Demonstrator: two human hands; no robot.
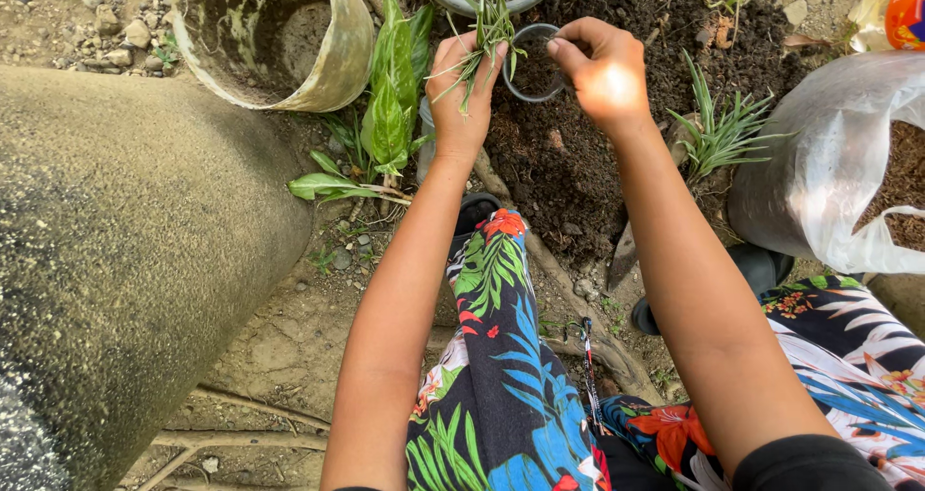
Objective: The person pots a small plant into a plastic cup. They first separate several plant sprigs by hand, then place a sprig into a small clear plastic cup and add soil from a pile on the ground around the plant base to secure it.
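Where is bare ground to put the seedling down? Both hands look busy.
Free: the packed dirt between the big grey concrete mound and the left forearm. Crowded: the dark soil heap, where the left hand holds a thin-leaved green seedling and the right hand pinches the small grey pot.

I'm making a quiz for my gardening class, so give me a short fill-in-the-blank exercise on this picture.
1. The left hand holds a small grassy ____.
2. The right hand pinches the rim of a small round ____ filled with soil.
3. A white plastic ____ of soil stands at the person's right.

Missing words: plant; pot; bag.
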